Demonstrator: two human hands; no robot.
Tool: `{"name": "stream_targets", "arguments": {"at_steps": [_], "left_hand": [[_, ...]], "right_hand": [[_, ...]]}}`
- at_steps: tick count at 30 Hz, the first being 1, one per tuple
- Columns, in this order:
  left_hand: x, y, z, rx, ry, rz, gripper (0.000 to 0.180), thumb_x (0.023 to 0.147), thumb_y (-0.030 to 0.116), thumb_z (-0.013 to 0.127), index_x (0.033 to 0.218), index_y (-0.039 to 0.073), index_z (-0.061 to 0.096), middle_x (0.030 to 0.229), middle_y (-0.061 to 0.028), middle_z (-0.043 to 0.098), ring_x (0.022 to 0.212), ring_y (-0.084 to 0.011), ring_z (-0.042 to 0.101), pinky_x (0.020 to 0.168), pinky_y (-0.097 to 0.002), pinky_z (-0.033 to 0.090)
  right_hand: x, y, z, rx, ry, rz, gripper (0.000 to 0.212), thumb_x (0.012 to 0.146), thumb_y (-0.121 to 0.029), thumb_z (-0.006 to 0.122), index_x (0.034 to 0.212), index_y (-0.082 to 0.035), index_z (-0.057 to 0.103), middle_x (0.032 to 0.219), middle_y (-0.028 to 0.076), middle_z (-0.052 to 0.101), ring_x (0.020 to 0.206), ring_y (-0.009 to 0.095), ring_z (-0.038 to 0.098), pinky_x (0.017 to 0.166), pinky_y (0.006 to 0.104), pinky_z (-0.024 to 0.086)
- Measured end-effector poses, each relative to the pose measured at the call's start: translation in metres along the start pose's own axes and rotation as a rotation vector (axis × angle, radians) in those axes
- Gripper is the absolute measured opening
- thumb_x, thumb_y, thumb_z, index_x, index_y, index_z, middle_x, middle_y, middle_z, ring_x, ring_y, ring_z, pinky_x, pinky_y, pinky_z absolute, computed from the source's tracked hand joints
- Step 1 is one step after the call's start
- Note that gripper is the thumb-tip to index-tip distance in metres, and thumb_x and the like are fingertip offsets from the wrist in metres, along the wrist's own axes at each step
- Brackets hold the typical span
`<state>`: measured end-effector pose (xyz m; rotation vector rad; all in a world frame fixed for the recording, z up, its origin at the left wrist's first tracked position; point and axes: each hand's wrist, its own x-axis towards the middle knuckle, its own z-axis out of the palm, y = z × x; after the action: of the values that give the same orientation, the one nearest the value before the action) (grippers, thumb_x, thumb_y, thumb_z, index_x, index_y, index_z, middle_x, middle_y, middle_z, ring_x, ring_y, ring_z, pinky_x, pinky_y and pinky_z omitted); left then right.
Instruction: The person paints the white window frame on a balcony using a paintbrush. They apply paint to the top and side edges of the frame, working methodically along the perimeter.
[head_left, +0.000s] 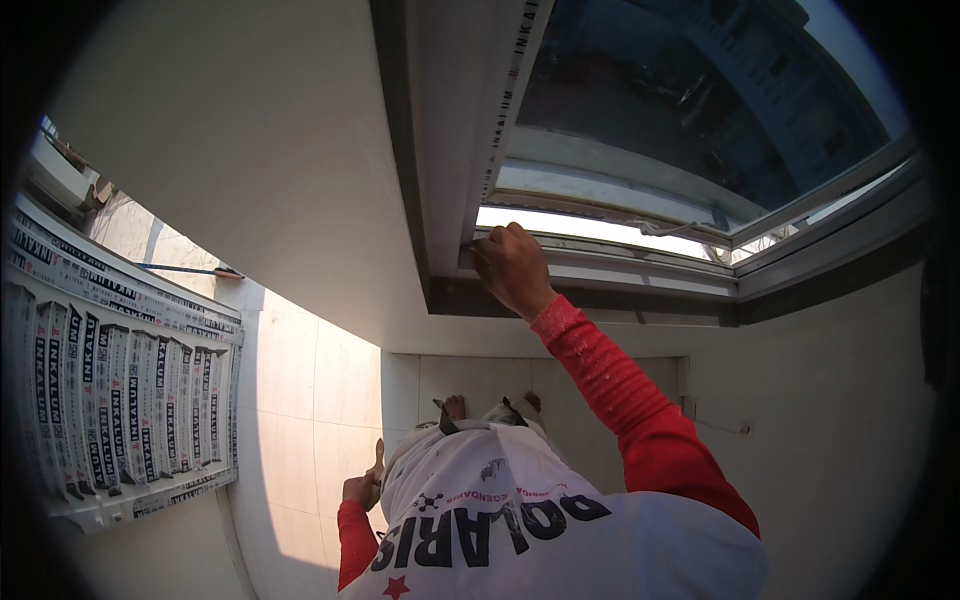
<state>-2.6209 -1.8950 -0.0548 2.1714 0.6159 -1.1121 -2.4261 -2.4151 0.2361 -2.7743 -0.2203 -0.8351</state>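
My right hand reaches up to the lower left corner of a window frame. Its fingers are curled together against the inner edge of the frame. Whatever they may pinch is too small or hidden to make out. Low beside my left hip, my left hand is closed around a narrow tan object that points upward; its kind does not show. The tilted glass sash stands open outward above the right hand, with a bright gap beneath it. A whitish crumpled strip lies along its lower edge.
A louvred panel wrapped in printed protective tape stands at the left. A white wall edge juts out between it and the window. Sunlit floor tiles lie below. A thin wire sticks out of the lower right wall. My feet are under the window.
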Motion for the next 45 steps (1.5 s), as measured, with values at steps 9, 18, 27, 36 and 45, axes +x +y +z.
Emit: {"name": "stream_targets", "arguments": {"at_steps": [9,18,27,36,45], "left_hand": [[0.004,-0.005,0.002,0.029,-0.024,0.006,0.049,0.095,0.045,0.064,0.095,-0.002,0.079,0.087,-0.0190,0.076,0.079,-0.0257,0.072,0.077,-0.0405,0.054],[0.008,0.002,0.001,0.002,-0.012,0.033,0.049,0.094,0.045,0.064,0.095,-0.002,0.079,0.088,-0.0195,0.076,0.080,-0.0265,0.072,0.076,-0.0400,0.054],[0.005,-0.004,0.002,0.085,-0.008,0.108,0.051,0.094,0.047,0.060,0.097,0.000,0.079,0.092,-0.0222,0.076,0.084,-0.0298,0.074,0.079,-0.0413,0.055],[-0.007,-0.004,-0.005,0.185,-0.024,0.298,0.047,0.094,0.045,0.061,0.097,0.002,0.080,0.092,-0.0167,0.077,0.085,-0.0252,0.073,0.081,-0.0378,0.054],[0.003,0.015,-0.018,0.397,-0.011,0.285,0.048,0.098,0.047,0.055,0.096,0.007,0.081,0.093,-0.0183,0.077,0.087,-0.0290,0.074,0.080,-0.0407,0.055]], "right_hand": [[-0.003,0.002,0.000,0.041,-0.001,-0.044,0.013,0.078,-0.009,0.078,0.091,-0.008,0.077,0.079,0.007,0.063,0.079,0.026,0.060,0.070,0.0397,0.051],[0.017,0.014,-0.030,0.211,-0.228,0.063,0.010,0.084,-0.014,0.073,0.089,-0.006,0.076,0.082,0.009,0.066,0.085,0.028,0.062,0.078,0.0412,0.053],[0.007,0.003,-0.001,0.067,-0.014,0.096,0.010,0.078,-0.016,0.075,0.083,-0.008,0.076,0.076,0.010,0.066,0.081,0.029,0.064,0.071,0.0433,0.055],[-0.001,-0.004,0.002,0.055,-0.005,0.016,0.008,0.078,-0.013,0.077,0.085,-0.008,0.075,0.076,0.005,0.062,0.079,0.026,0.061,0.069,0.0411,0.050],[-0.009,0.000,0.003,0.091,0.024,0.028,0.008,0.078,-0.015,0.075,0.086,-0.012,0.075,0.078,0.006,0.064,0.083,0.027,0.063,0.068,0.0424,0.051]]}}
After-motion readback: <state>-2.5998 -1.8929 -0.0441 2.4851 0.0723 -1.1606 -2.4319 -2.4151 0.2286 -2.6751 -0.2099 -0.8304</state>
